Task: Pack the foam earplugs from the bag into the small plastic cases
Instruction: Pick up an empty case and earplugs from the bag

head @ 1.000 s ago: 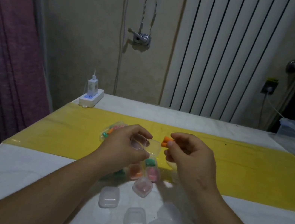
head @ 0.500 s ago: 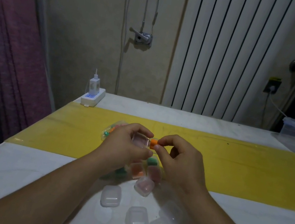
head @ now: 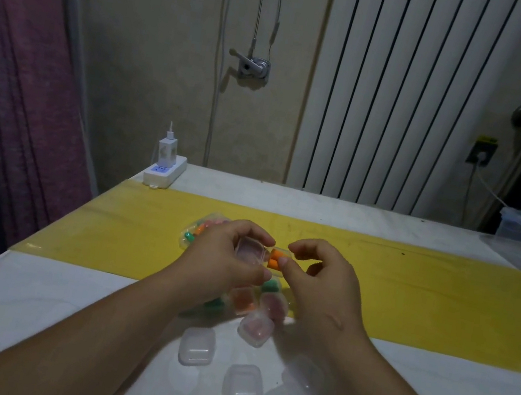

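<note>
Left hand (head: 223,260) grips the open case (head: 247,251) above the yellow mat (head: 412,276); right hand (head: 318,277) pinches orange earplugs (head: 274,259) into its right half; springy foam may rebound and pop out before the lid shuts.

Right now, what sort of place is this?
Probably a room in a home: a white column radiator, a purple curtain at left, and a power strip with a charger on the table.

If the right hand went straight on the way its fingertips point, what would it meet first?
The orange earplugs in the open clear case that the left hand holds; the right hand seems to touch them with its thumb, though depth is unclear.
</note>
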The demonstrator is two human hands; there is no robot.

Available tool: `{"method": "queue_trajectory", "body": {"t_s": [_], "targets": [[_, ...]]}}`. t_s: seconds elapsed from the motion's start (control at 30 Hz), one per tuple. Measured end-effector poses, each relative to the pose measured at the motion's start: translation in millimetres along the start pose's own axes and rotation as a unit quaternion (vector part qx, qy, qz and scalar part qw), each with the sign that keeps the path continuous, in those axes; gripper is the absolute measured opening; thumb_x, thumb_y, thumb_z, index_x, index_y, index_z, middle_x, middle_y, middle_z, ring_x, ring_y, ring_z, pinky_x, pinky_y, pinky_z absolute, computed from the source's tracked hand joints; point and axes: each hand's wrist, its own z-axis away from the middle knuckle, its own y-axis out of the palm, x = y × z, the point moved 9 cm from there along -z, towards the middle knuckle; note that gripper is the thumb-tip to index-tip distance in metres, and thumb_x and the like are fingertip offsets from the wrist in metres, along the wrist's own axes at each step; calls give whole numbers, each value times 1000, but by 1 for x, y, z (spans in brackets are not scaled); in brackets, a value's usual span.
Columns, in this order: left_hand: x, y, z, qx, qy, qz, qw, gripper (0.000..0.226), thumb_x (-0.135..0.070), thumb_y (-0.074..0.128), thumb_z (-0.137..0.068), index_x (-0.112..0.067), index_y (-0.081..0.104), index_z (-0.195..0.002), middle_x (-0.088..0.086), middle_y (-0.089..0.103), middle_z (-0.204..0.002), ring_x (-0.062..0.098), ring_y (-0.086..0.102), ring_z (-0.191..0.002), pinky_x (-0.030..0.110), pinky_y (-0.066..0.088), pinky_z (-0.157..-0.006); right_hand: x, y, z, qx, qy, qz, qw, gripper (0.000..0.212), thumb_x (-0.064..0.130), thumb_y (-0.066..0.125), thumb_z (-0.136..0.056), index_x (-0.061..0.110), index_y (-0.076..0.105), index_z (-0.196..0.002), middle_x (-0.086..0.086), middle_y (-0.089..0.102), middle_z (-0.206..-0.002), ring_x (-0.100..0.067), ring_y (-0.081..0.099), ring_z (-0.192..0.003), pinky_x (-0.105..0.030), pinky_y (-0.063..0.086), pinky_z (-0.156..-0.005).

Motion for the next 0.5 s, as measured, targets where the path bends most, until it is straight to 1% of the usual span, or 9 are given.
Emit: {"method": "queue_trajectory", "body": {"t_s": [0.1,0.17,0.23,0.27,0.3,0.33,0.4,0.47,0.5], "targets": [[-1,1,1,8,0,-6,1000,37,-4,83,-68,-28,68,-92,-12,65,-92,4,64,-84,24,57,-74,-7,6,0,22,52,-70,996,19,23,74,-85,28,60,-95,6,67,-86,-10,61,-78,-29,49,-68],[-1,2,1,14,1,-10,1000,39,-4,84,-68,-29,68,-94,-12,65,-91,1,63,-81,22,57,-72,-13,11,2,44,92,-108,989,19,19,72,-86,27,59,-97,0,70,-83,-17,67,-75,-38,54,-68],[-1,3,3,25,-4,-6,1000,47,-3,83,-69,-29,66,-104,-9,66,-91,2,65,-79,21,57,-70,-19,15,3,62,129,-155,978,18,15,71,-88,23,61,-100,-6,72,-86,-20,72,-73,-40,59,-66],[0,4,3,36,-12,20,999,52,-1,81,-71,-29,63,-111,-5,66,-90,4,66,-77,24,58,-70,-20,15,4,61,140,-176,972,16,13,71,-88,20,63,-100,-8,73,-86,-20,72,-71,-38,59,-64],[1,6,4,48,-23,72,996,54,1,78,-75,-27,59,-117,0,68,-88,9,68,-76,29,60,-72,-20,14,3,54,145,-191,969,13,10,71,-87,16,65,-98,-10,73,-85,-19,72,-69,-35,57,-62],[1,9,5,60,-38,146,987,50,2,72,-80,-23,57,-121,5,69,-85,17,70,-77,35,61,-73,-19,11,2,46,145,-203,967,10,8,71,-87,12,67,-95,-10,72,-82,-17,70,-65,-31,55,-61],[3,14,5,77,-73,289,952,29,-2,52,-93,-13,56,-120,17,69,-86,30,69,-78,38,60,-73,-17,6,1,33,144,-220,964,6,6,71,-86,9,68,-90,-7,70,-75,-13,66,-60,-26,52,-55],[5,16,4,90,-87,342,932,26,-3,38,-97,-6,58,-114,25,67,-91,35,68,-79,37,59,-72,-15,3,1,26,144,-219,965,6,7,72,-85,10,68,-88,-4,69,-72,-11,65,-58,-24,49,-52],[5,16,4,96,-81,334,934,27,-1,38,-98,-5,60,-111,26,67,-92,34,68,-79,36,60,-72,-15,2,1,25,142,-213,966,6,9,73,-84,12,68,-87,-3,69,-72,-11,64,-58,-24,48,-51]]}}
